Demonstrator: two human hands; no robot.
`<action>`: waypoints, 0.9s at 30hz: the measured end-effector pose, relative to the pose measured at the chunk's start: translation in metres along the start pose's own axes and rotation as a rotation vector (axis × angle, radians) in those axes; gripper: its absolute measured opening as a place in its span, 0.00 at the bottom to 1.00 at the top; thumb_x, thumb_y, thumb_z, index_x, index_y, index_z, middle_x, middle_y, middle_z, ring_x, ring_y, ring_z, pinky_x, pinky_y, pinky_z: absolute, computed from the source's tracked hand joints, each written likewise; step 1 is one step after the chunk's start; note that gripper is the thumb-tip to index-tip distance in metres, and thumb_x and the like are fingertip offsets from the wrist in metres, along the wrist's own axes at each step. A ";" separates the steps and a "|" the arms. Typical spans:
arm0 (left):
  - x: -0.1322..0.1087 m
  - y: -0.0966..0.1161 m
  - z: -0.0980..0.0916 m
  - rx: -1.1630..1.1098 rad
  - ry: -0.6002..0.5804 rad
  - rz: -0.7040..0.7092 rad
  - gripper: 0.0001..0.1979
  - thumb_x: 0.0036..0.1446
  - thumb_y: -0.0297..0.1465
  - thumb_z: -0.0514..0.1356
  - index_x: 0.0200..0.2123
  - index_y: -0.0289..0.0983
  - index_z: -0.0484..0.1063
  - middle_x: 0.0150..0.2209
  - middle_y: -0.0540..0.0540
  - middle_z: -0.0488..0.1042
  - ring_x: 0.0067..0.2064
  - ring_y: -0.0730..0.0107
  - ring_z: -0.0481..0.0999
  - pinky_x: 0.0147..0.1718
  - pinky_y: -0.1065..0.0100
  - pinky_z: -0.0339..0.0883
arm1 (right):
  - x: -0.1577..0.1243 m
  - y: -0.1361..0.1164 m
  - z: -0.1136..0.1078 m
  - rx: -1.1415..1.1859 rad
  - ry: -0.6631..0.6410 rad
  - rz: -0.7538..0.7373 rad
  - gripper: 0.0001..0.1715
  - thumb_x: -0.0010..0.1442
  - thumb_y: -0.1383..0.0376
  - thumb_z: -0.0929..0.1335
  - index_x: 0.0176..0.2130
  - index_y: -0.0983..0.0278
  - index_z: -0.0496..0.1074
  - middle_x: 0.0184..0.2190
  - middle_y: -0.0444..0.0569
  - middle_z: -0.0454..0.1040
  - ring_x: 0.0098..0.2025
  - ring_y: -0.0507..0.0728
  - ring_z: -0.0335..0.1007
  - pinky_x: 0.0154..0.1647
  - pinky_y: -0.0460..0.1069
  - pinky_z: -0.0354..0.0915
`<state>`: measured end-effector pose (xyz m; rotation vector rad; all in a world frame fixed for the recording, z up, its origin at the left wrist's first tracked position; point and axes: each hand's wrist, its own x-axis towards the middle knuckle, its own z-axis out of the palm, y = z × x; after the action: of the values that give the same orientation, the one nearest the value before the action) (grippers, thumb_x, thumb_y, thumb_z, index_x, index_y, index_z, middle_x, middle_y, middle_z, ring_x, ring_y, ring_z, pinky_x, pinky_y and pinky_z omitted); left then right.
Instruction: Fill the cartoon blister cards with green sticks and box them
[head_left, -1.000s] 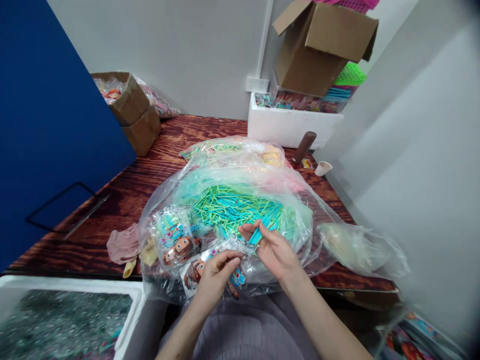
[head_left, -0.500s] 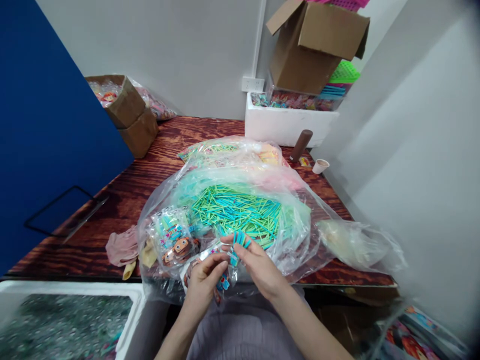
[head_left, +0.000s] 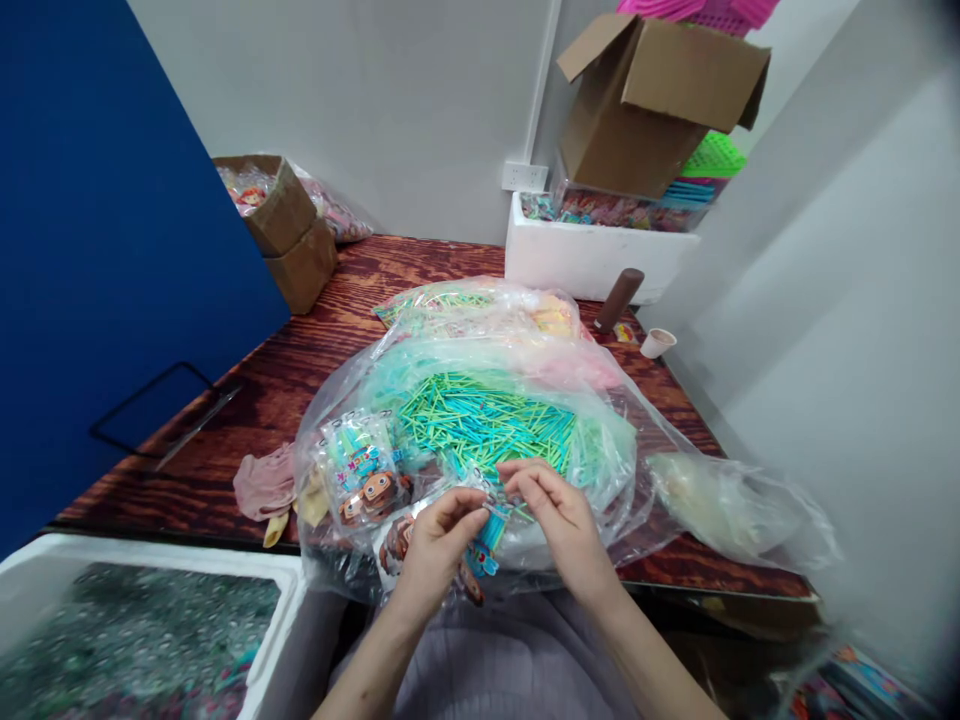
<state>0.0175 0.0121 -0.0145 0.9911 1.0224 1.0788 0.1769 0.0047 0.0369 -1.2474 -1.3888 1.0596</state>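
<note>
My left hand (head_left: 435,545) pinches the mouth of a small clear printed packet (head_left: 480,545) at the near edge of the table. My right hand (head_left: 562,520) is closed on the packet's other side, and a bunch of blue sticks (head_left: 495,522) stands partly inside the packet between my two hands. Just behind lies a heap of green and blue sticks (head_left: 487,420) on a big clear plastic bag (head_left: 600,400). Filled packets with a cartoon face (head_left: 364,470) lie to the left of my hands.
A dark wooden table (head_left: 300,360) carries cardboard boxes (head_left: 289,235) at the back left, a white foam box (head_left: 592,260) under a tilted cardboard box (head_left: 660,100), a brown cylinder (head_left: 619,298) and a small cup (head_left: 658,343). A white foam bin (head_left: 150,625) sits at lower left. A pink cloth (head_left: 259,485) lies near the edge.
My right hand carried the blue sticks from the heap toward me and down into the packet held by my left hand. The view shifted slightly.
</note>
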 end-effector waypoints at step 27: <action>0.008 0.042 -0.040 0.101 0.032 -0.031 0.19 0.56 0.46 0.61 0.30 0.34 0.76 0.29 0.46 0.77 0.31 0.67 0.74 0.30 0.71 0.66 | 0.001 0.003 -0.008 0.082 -0.112 0.117 0.12 0.63 0.58 0.66 0.42 0.60 0.74 0.40 0.49 0.76 0.43 0.58 0.71 0.43 0.50 0.66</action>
<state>-0.0283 0.0323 0.0161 1.0381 1.1239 1.0285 0.1854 0.0057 0.0356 -1.2372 -1.3550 1.2716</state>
